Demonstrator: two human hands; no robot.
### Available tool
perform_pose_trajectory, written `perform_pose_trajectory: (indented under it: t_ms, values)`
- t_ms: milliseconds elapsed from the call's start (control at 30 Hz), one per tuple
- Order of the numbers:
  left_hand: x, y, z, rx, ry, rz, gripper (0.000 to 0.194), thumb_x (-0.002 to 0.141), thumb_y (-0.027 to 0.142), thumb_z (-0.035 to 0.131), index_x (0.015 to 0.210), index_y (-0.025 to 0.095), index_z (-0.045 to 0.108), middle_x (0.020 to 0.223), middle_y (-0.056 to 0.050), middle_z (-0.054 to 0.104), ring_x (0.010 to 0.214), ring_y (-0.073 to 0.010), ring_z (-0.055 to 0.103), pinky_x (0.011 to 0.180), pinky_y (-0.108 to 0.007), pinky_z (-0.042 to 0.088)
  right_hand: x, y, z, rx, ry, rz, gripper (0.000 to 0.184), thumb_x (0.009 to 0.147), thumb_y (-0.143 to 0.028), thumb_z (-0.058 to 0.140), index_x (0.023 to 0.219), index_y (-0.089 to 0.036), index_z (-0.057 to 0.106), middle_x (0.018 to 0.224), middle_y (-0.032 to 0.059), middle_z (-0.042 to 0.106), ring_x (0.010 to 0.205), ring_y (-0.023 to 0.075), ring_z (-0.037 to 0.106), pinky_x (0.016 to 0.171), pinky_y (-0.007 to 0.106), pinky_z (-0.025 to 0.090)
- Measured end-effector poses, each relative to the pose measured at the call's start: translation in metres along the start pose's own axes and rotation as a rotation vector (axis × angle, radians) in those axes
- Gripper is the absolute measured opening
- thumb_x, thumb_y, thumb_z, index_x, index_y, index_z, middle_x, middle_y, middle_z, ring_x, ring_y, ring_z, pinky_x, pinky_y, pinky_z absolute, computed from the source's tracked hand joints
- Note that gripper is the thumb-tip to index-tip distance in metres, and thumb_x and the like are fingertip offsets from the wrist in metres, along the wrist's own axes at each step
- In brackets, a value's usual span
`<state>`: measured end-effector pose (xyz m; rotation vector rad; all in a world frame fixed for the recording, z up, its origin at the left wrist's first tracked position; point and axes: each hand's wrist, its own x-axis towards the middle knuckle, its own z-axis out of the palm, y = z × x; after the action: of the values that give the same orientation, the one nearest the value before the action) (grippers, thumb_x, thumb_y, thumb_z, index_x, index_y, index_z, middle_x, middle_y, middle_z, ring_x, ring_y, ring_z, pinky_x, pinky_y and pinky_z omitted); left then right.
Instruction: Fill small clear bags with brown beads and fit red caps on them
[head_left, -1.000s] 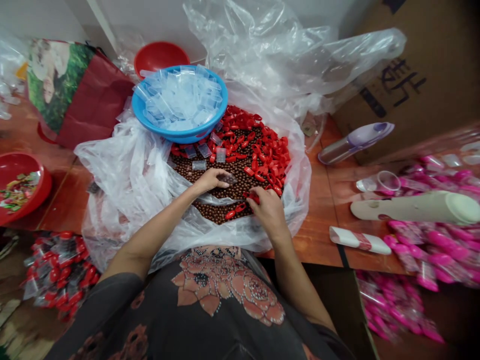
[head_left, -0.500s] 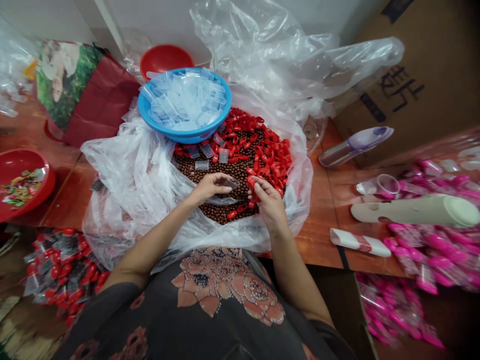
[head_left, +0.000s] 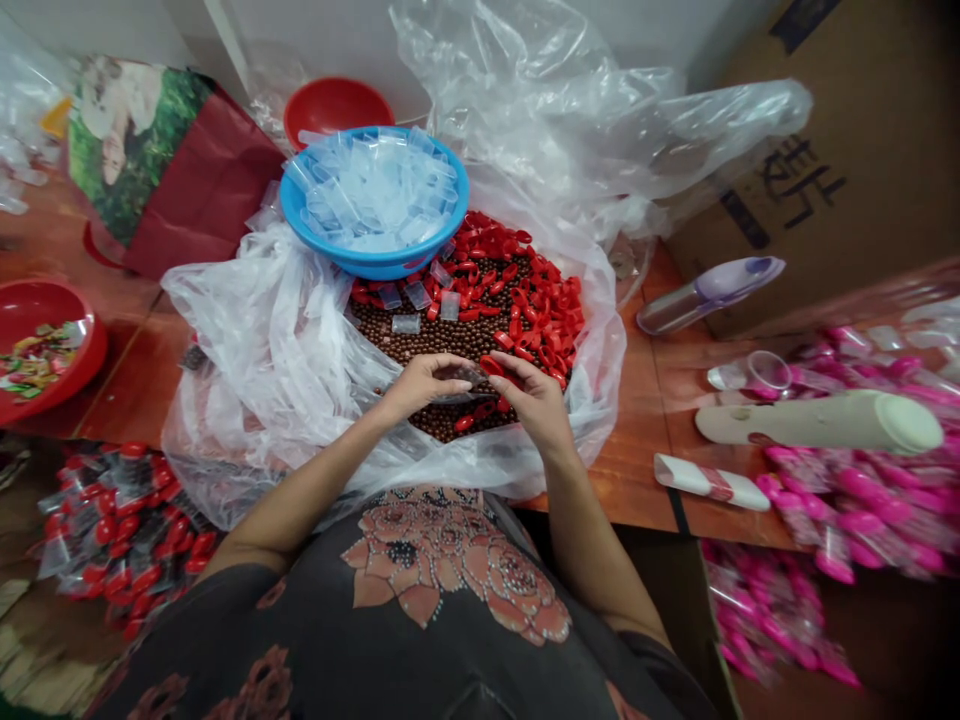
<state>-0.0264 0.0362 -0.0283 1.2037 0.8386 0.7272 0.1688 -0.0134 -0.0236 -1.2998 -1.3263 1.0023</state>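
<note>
Left hand pinches a clear sachet. Right hand, fingers part-curled, grips a red cap just beside it. Both sit over brown beads in a plastic bag.

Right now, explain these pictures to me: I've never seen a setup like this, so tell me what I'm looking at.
There is no machine here. All the pictures come from one camera worn on a person's head, looking forward and down at their bare hands. The left hand pinches a small clear plastic sleeve. The right hand is at a red plastic piece beside it. Below them, a large clear plastic bag holds brown beads and more red pieces. A blue basin of clear sleeves sits at its top edge, and the bag rests on a wooden table.
</note>
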Motion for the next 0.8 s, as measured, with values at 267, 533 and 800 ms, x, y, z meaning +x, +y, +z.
perform_pose_trajectory:
  t_ms: [267,533,800]
  values:
    - [-0.003,-0.005,0.002,-0.053,0.029,-0.031,0.043,0.067,0.029,0.081,0.107,0.014,0.074,0.1,-0.007,0.072,0.087,-0.0192,0.068,0.083,-0.037,0.055,-0.009,-0.008,0.007,-0.371,-0.032,-0.395,0.038,0.09,-0.025,0.059,0.127,-0.032,0.064,0.123,0.0066,0.066,0.116,0.022,0.06,0.102,0.046,0.048]
    - [-0.009,0.004,0.015,-0.167,0.022,-0.09,0.043,0.067,0.03,0.082,0.107,0.015,0.075,0.101,-0.007,0.074,0.083,-0.0167,0.067,0.08,-0.035,0.057,-0.019,0.0,0.022,-0.11,0.169,-0.201,0.025,0.091,-0.031,0.061,0.112,-0.036,0.072,0.117,-0.0011,0.072,0.112,0.0204,0.066,0.107,0.048,0.049]
    - [-0.011,-0.003,0.025,-0.177,0.112,-0.023,0.041,0.07,0.034,0.08,0.108,0.019,0.075,0.103,-0.005,0.072,0.085,-0.016,0.065,0.078,-0.032,0.057,-0.029,-0.004,0.034,-0.056,0.22,-0.166,0.032,0.092,-0.031,0.057,0.123,-0.033,0.066,0.127,-0.0018,0.068,0.122,0.0203,0.062,0.115,0.049,0.041]
